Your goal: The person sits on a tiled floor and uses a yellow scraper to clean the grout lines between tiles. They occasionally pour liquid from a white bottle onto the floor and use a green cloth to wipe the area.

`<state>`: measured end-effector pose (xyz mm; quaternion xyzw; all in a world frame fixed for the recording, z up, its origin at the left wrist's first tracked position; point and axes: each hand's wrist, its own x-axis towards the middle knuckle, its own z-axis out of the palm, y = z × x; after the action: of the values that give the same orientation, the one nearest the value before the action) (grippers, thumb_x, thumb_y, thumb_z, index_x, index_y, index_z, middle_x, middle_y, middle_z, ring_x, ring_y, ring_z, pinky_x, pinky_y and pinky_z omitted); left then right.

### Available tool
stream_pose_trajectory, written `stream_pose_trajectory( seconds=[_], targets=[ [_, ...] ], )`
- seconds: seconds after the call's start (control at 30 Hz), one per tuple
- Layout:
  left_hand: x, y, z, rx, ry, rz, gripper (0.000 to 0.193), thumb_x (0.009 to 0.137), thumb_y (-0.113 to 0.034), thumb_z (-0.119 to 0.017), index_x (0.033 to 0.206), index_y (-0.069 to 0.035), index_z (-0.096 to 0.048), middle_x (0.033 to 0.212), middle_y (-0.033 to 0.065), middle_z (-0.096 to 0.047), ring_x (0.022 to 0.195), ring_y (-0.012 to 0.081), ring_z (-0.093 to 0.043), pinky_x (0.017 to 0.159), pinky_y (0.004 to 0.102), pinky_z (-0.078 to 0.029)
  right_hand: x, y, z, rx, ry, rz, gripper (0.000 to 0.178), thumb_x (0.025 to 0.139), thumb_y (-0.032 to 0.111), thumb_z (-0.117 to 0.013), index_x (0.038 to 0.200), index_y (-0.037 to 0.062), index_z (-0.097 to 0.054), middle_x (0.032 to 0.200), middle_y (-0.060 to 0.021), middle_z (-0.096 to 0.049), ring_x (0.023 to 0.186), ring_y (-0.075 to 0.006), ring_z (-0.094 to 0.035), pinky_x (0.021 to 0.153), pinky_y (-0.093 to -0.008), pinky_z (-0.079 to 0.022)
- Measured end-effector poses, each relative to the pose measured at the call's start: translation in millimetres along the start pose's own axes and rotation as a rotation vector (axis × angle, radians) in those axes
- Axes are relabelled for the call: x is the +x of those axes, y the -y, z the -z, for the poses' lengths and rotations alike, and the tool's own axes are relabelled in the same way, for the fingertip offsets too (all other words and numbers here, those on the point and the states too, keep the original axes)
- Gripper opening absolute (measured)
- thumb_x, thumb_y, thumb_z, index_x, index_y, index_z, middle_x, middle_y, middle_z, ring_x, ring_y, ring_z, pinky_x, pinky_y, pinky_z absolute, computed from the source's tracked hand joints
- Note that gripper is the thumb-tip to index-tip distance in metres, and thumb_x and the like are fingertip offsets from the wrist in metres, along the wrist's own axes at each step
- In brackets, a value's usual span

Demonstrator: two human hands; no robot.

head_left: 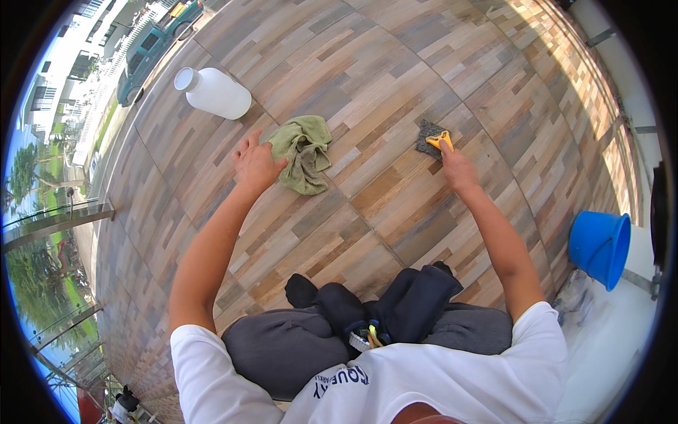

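Note:
My left hand point(256, 166) rests on the tiled floor with its fingers spread. Just to its right lies a crumpled green cloth point(302, 145), and my thumb reaches its edge; whether they touch I cannot tell. My right hand point(459, 168) is closed around the yellow handle of a scrubbing pad point(428, 133), whose dark grey, rough pad sits on the tiles. Beyond my left hand, a white plastic bottle point(219, 94) with a wide white cap leans toward the upper left in this view.
A blue bucket point(593, 244) stands at the right by a pale wall, with clear plastic sheeting point(578, 297) nearby. Wood-patterned tiles point(367, 92) surround me. Metal railing posts point(60, 225) line the left side, and a teal vehicle point(145, 56) is outside. My folded legs are close in front.

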<state>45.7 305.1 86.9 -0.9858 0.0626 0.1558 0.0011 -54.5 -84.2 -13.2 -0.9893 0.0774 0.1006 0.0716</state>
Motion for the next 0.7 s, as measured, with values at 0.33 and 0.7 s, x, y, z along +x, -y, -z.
stream_pose_trajectory(
  seconds=[0.33, 0.7],
  targets=[
    [22.4, 12.4, -23.4, -0.044, 0.032, 0.049, 0.040, 0.064, -0.040, -0.070, 0.084, -0.005, -0.067, 0.134, 0.0088, -0.035, 0.117, 0.0262, -0.033, 0.092, 0.0433, -0.028, 4.8, 24.6, 18.9, -0.018, -0.049, 0.003, 0.020, 0.089, 0.020, -0.039, 0.106, 0.0122, -0.043, 0.072, -0.0198, -0.058, 0.069, -0.0384, -0.057, 0.059, -0.0485, -0.044],
    [0.1, 100.0, -23.1, -0.363, -0.117, 0.011, 0.029, 0.058, -0.021, -0.071, 0.084, -0.007, -0.069, 0.126, 0.0020, -0.045, 0.114, 0.0218, -0.036, 0.090, 0.0390, -0.030, 5.3, 68.8, 36.3, -0.024, 0.046, -0.111, 0.026, 0.088, 0.019, -0.041, 0.112, 0.0098, -0.044, 0.084, -0.0234, -0.059, 0.080, -0.0408, -0.056, 0.069, -0.0490, -0.043]
  ],
)
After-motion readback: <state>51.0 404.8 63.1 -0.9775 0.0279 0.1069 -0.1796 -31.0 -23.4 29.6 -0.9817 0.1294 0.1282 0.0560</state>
